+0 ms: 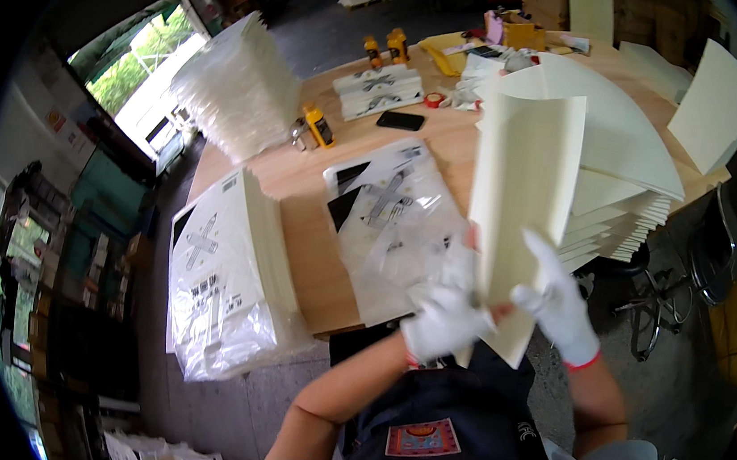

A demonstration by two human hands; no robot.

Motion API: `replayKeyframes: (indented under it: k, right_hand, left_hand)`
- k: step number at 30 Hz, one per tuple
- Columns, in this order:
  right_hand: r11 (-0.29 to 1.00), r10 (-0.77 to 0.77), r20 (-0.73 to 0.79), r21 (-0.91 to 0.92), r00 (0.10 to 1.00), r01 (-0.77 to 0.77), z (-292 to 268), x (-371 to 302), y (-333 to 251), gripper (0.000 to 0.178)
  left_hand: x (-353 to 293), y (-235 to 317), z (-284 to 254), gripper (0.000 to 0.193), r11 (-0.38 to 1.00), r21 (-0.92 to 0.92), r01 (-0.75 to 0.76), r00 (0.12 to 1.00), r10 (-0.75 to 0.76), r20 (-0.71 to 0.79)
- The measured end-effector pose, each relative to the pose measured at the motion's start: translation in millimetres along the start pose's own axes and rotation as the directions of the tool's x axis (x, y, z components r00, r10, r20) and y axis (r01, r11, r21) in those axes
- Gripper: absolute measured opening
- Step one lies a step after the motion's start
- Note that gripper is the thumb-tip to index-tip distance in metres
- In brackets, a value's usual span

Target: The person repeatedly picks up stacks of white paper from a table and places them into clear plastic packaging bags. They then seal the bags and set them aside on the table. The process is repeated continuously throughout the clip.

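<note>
A bent cream sheet of paper (528, 166), perhaps more than one layer, stands upright in front of me, curled along its length. My left hand (449, 315), in a white glove with bare fingertips showing, grips its lower left edge. At the lower right edge my right hand (562, 309), also gloved, has thumb and forefinger spread apart against the sheet. Both hands are slightly blurred. Left of them, a clear plastic bag (403, 243) with a printed pencil design lies flat on the wooden table (308, 251).
To the right rises a fanned stack of cream sheets (622, 212). A stack of printed packages (229, 278) overhangs the table's left edge, near a tall pile of clear bags (240, 86). A black phone (401, 121), yellow bottle (317, 126) and red tape roll (436, 101) lie farther back.
</note>
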State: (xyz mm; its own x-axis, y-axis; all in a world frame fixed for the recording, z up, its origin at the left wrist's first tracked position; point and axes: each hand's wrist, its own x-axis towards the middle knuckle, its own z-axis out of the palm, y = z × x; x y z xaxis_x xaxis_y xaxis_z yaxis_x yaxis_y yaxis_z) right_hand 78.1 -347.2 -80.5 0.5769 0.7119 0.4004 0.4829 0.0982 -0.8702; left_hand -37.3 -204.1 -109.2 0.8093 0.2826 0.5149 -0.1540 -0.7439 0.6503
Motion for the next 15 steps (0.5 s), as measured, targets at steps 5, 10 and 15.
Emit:
replayKeyframes:
  k: [5, 10, 15]
  right_hand:
    - [0.976, 0.172, -0.057, -0.128, 0.983, -0.178, 22, -27, 26, 0.032]
    - [0.798, -0.156, 0.158, -0.561, 0.975, 0.219, -3, -63, 34, 0.026]
    - [0.578, -0.126, 0.436, -0.698, 0.891, 0.423, -6, -67, 34, 0.017]
  left_hand:
    - [-38, 17, 8, 0.084, 0.996, 0.057, 0.069, 0.977, -0.079, 0.2]
    - [-26, -30, -60, 0.074, 0.857, 0.414, 0.308, 0.778, 0.024, -0.628]
    - [-4, -89, -103, 0.054, 0.877, -0.157, 0.455, 0.89, -0.454, 0.044]
